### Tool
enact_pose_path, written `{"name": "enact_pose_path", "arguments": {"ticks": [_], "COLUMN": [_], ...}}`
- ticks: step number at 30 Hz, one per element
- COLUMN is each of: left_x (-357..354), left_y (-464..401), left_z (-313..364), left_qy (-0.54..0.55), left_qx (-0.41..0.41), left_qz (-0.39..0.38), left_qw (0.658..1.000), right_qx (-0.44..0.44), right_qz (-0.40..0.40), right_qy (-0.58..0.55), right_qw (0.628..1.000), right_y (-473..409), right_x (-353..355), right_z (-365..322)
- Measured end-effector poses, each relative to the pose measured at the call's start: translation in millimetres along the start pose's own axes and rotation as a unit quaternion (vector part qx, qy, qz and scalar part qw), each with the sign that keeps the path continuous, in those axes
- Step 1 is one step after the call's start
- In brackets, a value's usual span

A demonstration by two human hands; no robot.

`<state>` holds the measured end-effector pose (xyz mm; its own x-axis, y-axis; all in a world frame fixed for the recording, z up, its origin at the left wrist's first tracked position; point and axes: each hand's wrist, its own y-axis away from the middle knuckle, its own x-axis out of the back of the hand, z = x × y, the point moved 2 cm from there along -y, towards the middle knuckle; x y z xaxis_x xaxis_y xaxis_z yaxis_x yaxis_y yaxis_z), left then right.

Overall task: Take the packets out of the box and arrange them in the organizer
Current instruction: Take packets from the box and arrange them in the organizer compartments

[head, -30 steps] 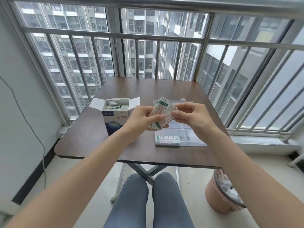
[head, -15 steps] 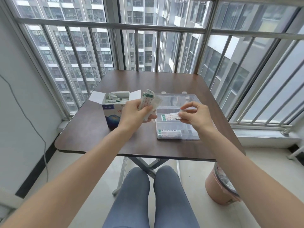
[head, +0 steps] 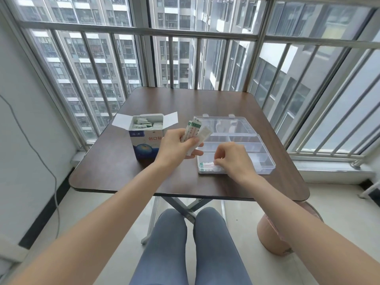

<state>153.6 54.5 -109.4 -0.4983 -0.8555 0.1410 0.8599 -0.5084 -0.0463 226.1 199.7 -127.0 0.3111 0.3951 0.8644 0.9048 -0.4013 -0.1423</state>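
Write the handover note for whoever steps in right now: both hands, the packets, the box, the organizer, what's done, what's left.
Left hand: grips a fan of packets, held above the table between box and organizer.
Right hand: fingers curled, setting a packet into the organizer's near-left compartment; whether the grip has let go is hidden.
Box: open, more packets inside.
Done: some packets laid in that near-left compartment.
Left: place the held fan, empty the box, fill the remaining compartments, which look empty.

A brown folding table [head: 185, 103] stands by the barred window [head: 185, 58] — a pink bin [head: 273, 233] beside it on the floor.
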Motion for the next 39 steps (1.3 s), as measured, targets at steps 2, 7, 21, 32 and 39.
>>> {"name": "enact_pose_path", "arguments": {"ticks": [2,7,21,32,39], "left_x": [-0.1,4.6,9.7,6.7,6.3], "left_y": [0.8,0.1,-3.5,-3.2,-2.1], "left_z": [0.0,3.5,7.3,2.3,-2.5], "left_qy": [-0.001,0.007,0.039,0.039,0.02], "left_qx": [0.0,0.008,-0.015,-0.025,-0.026], "left_qz": [-0.005,-0.02,-0.01,0.014,0.001], "left_qw": [1.0,1.0,0.999,0.999,0.999], "right_qx": [0.006,-0.011,-0.15,-0.04,-0.006], "right_qz": [0.0,-0.005,-0.096,-0.08,-0.033], "right_qy": [0.046,-0.065,-0.499,-0.084,0.071], "right_qw": [0.999,0.998,0.848,0.992,0.997], "right_y": [-0.5,-4.7,-7.5,-10.1,-5.9], "right_x": [-0.1,9.2,36.3,12.9,7.5], "right_z": [-1.8,-4.5,5.2,6.3,-0.1]}}
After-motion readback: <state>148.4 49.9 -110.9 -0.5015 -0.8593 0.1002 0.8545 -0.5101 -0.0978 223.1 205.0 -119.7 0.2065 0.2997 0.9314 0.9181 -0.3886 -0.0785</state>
